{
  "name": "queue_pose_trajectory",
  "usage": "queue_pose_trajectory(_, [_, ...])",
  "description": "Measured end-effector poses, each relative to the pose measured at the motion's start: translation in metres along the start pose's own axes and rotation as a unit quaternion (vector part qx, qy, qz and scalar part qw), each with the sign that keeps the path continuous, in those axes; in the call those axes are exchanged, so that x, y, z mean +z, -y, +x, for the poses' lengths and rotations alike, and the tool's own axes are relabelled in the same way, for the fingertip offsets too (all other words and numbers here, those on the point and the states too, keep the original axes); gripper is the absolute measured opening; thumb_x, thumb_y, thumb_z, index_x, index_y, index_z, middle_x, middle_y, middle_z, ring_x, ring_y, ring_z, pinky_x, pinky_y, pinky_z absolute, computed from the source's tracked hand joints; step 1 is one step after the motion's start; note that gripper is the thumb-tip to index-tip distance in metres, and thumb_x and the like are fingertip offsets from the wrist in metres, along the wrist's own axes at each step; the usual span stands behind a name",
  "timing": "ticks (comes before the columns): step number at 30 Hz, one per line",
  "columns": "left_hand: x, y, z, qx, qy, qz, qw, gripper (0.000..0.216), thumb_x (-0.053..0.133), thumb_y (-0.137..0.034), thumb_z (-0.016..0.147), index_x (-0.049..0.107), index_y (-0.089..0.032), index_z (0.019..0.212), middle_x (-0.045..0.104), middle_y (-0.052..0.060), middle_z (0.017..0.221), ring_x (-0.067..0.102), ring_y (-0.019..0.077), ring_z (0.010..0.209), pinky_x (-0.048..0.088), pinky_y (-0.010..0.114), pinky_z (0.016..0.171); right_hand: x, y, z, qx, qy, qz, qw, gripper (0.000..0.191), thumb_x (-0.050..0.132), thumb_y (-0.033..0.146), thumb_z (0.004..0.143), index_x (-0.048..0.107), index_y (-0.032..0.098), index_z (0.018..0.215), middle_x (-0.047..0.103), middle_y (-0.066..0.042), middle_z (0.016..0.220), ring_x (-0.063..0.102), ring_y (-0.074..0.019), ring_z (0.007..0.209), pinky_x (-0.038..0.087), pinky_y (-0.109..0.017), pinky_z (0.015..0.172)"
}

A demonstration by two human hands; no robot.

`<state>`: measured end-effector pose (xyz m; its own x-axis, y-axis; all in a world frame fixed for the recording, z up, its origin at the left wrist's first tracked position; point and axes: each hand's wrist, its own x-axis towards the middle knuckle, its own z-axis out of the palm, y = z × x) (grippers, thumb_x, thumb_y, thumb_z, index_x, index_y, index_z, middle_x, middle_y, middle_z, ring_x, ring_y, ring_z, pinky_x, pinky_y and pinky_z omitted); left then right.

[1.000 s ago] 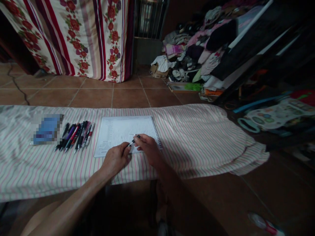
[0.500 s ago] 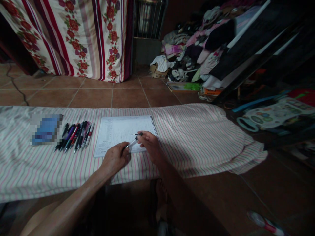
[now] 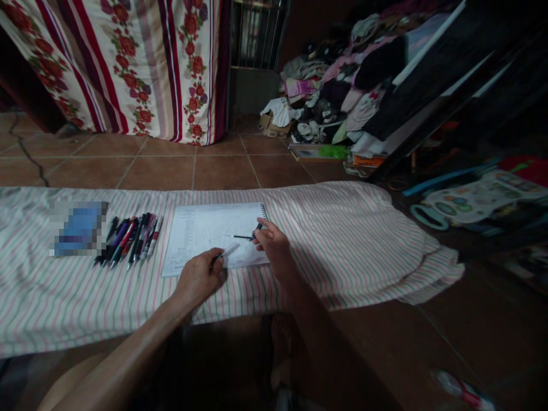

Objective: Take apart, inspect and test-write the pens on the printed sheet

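Observation:
My left hand [image 3: 199,275] is closed around a clear pen barrel [image 3: 229,250] with a dark end, which slants up to the right over the lower part of a spiral notebook [image 3: 205,220]. To its right, my right hand [image 3: 274,246] pinches a thin ink refill [image 3: 241,236], whose pale tip points left. A small black pen part [image 3: 258,228] also shows at the right fingers; its exact kind is hard to make out. Barrel and refill are apart. The notebook lies open with its spiral on the right, and some printed text shows at its left side.
Several pens [image 3: 128,240] lie in a row left of the notebook. Further left is a blurred blue object [image 3: 79,228]. All rest on a striped cloth [image 3: 342,245]. Beyond are a floral curtain [image 3: 145,68], a clothes pile [image 3: 334,91] and, at lower right, a bottle [image 3: 460,389] on the floor.
My right hand has moved right and slightly up, away from the left hand. The refill and black part went with it, separating from the barrel. My left hand has barely moved.

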<state>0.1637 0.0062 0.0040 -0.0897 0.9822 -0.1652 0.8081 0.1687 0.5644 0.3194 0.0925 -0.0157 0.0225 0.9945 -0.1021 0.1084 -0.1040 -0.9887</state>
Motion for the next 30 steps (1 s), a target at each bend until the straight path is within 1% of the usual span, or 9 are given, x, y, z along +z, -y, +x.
queue_pose_trajectory(3, [-0.001,-0.002,0.001,-0.009,-0.003,0.004,1.000,0.034,0.039,-0.024,0.086,0.057,-0.016,0.114,0.068,0.006,0.084,0.062,0.0191,0.080,0.041,0.028,0.071,-0.008,-0.010,0.010,-0.038,-0.021,-0.035,0.998,0.040,0.057,0.032,0.065,0.052,0.015,0.100,0.059,0.002,0.067,0.056,-0.0104,0.051,0.043,-0.020,0.045])
queue_pose_trajectory(5, [-0.002,-0.003,0.002,-0.013,-0.002,0.011,1.000,0.034,0.039,-0.023,0.086,0.056,-0.017,0.114,0.069,0.005,0.081,0.062,0.0188,0.079,0.042,0.027,0.071,-0.015,-0.015,0.015,-0.049,-0.032,-0.064,0.996,0.036,0.057,0.033,0.065,0.050,0.016,0.096,0.059,0.001,0.066,0.057,-0.0114,0.052,0.043,-0.021,0.045])
queue_pose_trajectory(8, [-0.003,-0.004,0.002,-0.017,0.000,0.018,1.000,0.034,0.039,-0.023,0.086,0.056,-0.017,0.114,0.069,0.005,0.082,0.062,0.0189,0.081,0.042,0.028,0.072,-0.024,-0.021,0.018,-0.063,-0.049,-0.135,0.988,0.031,0.056,0.034,0.067,0.051,0.017,0.093,0.062,0.000,0.066,0.060,-0.0129,0.056,0.045,-0.023,0.051])
queue_pose_trajectory(11, [-0.003,-0.005,0.003,-0.017,-0.004,0.022,1.000,0.033,0.040,-0.023,0.086,0.057,-0.017,0.113,0.069,0.006,0.088,0.062,0.0193,0.084,0.041,0.028,0.074,-0.030,-0.020,0.018,-0.087,-0.056,-0.198,0.975,0.026,0.053,0.033,0.070,0.055,0.019,0.093,0.066,0.000,0.069,0.061,-0.0139,0.061,0.046,-0.025,0.058])
queue_pose_trajectory(14, [-0.002,-0.007,0.005,-0.015,-0.004,0.028,0.999,0.032,0.039,-0.023,0.086,0.058,-0.019,0.111,0.069,0.005,0.089,0.062,0.0184,0.083,0.042,0.027,0.073,-0.034,-0.015,0.016,-0.116,-0.061,-0.251,0.959,0.021,0.053,0.030,0.072,0.059,0.021,0.090,0.068,-0.001,0.075,0.063,-0.0147,0.067,0.046,-0.026,0.064])
queue_pose_trajectory(19, [0.001,-0.007,0.009,-0.011,-0.009,0.031,0.999,0.034,0.040,-0.024,0.085,0.057,-0.017,0.114,0.069,0.007,0.088,0.062,0.0193,0.084,0.042,0.028,0.073,-0.034,-0.013,0.017,-0.154,-0.070,-0.296,0.940,0.020,0.052,0.024,0.073,0.063,0.021,0.089,0.069,-0.003,0.080,0.064,-0.0156,0.072,0.046,-0.026,0.071])
queue_pose_trajectory(24, [0.002,-0.009,0.010,-0.012,-0.005,0.016,1.000,0.035,0.040,-0.023,0.085,0.056,-0.014,0.115,0.069,0.007,0.080,0.063,0.0191,0.078,0.042,0.028,0.072,-0.033,-0.019,0.020,-0.174,-0.064,-0.348,0.919,0.021,0.050,0.020,0.074,0.062,0.018,0.092,0.069,-0.006,0.084,0.063,-0.0158,0.072,0.046,-0.027,0.071])
queue_pose_trajectory(30, [0.002,-0.010,0.010,-0.019,-0.012,0.038,0.999,0.035,0.041,-0.024,0.085,0.057,-0.017,0.115,0.069,0.006,0.085,0.063,0.0194,0.084,0.042,0.028,0.075,-0.032,-0.025,0.021,-0.179,-0.058,-0.401,0.897,0.013,0.052,0.020,0.074,0.056,0.019,0.087,0.066,-0.003,0.081,0.061,-0.0153,0.070,0.041,-0.025,0.064])
